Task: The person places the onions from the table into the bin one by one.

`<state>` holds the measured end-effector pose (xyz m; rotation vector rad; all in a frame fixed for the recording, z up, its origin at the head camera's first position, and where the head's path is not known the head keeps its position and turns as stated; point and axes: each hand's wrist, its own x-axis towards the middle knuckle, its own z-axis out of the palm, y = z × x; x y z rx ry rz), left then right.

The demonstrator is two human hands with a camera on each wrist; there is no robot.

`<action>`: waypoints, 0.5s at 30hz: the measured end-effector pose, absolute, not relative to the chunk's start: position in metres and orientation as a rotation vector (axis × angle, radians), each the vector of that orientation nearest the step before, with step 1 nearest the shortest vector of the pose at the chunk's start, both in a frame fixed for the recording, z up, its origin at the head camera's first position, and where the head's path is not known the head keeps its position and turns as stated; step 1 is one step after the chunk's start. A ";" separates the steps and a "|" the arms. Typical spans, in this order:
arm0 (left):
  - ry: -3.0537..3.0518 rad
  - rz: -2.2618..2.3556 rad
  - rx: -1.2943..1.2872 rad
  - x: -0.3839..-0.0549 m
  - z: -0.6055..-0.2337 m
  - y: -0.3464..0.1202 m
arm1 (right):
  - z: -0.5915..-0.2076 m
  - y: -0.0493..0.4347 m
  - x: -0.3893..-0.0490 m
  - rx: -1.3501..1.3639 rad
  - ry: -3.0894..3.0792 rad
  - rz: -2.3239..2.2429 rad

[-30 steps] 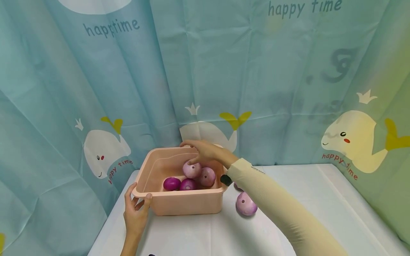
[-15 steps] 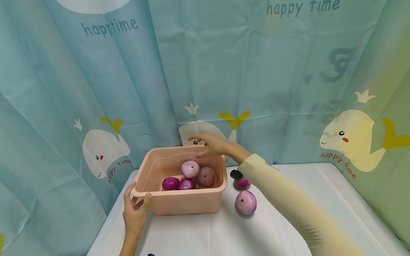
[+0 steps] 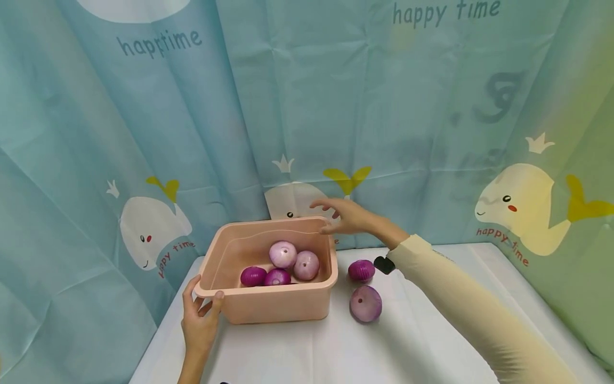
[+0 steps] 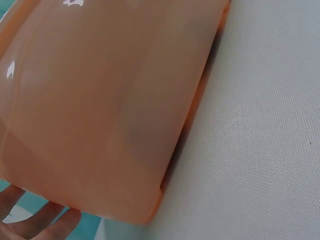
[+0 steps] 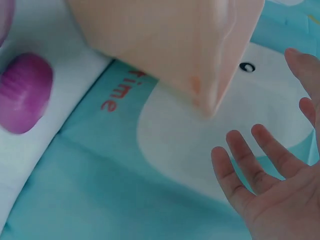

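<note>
A pink plastic basin (image 3: 275, 308) stands on the white table with several purple onions inside. Two paler onions (image 3: 283, 254) rest towards its right, beside darker ones (image 3: 253, 276) near the front wall. My left hand (image 3: 199, 326) grips the basin's front left corner, thumb at the front rim and fingers around the side. In the left wrist view, those fingertips lie against the basin wall (image 4: 100, 110). My right hand (image 3: 349, 216) hovers over the far right corner with spread, relaxed fingers, holding nothing. The right wrist view shows its palm side (image 5: 280, 200) apart from the basin.
A dark purple onion (image 3: 361, 271) and a paler onion (image 3: 366, 304) lie on the table just right of the basin. A blue-green curtain (image 3: 408, 133) with whale prints hangs behind the table and along both sides.
My right hand has moved right, from above the onions inside the basin to its far right corner. The dark onion outside has come into full view. My left hand stays at the basin's corner.
</note>
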<state>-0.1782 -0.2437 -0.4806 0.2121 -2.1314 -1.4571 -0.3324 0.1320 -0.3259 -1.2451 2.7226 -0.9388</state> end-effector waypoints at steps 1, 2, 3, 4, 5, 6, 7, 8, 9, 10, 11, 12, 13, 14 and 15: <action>-2.131 -1.455 0.211 -0.178 -0.481 -0.244 | -0.328 0.137 -0.332 -1.240 2.737 -0.934; -2.131 -1.455 0.210 -0.178 -0.480 -0.244 | -0.330 0.141 -0.332 -1.230 2.745 -0.938; -2.133 -1.455 0.209 -0.178 -0.480 -0.244 | -0.332 0.145 -0.332 -1.225 2.751 -0.944; -2.133 -1.455 0.208 -0.178 -0.480 -0.244 | -0.334 0.150 -0.332 -1.212 2.756 -0.951; -2.134 -1.458 0.207 -0.178 -0.480 -0.244 | -0.337 0.154 -0.332 -1.200 2.754 -0.964; -2.134 -1.461 0.207 -0.178 -0.480 -0.245 | -0.340 0.158 -0.332 -1.193 2.753 -0.973; -2.135 -1.464 0.207 -0.178 -0.480 -0.245 | -0.342 0.162 -0.331 -1.175 2.750 -0.985; -2.137 -1.465 0.208 -0.178 -0.480 -0.244 | -0.344 0.166 -0.330 -1.160 2.747 -0.996; -2.138 -1.464 0.210 -0.178 -0.480 -0.244 | -0.346 0.170 -0.329 -1.140 2.747 -1.006; -2.140 -1.462 0.212 -0.178 -0.480 -0.244 | -0.349 0.173 -0.328 -1.119 2.749 -1.011; -2.142 -1.461 0.213 -0.178 -0.480 -0.244 | -0.351 0.177 -0.327 -1.107 2.745 -1.020; -2.142 -1.459 0.212 -0.178 -0.480 -0.244 | -0.353 0.181 -0.325 -1.082 2.750 -1.023; -2.142 -1.455 0.211 -0.178 -0.481 -0.244 | -0.355 0.185 -0.323 -1.051 2.750 -1.028; -2.139 -1.453 0.208 -0.178 -0.481 -0.244 | -0.359 0.189 -0.321 -1.029 2.754 -1.025; -2.137 -1.451 0.205 -0.179 -0.481 -0.244 | -0.362 0.193 -0.319 -1.008 2.758 -1.021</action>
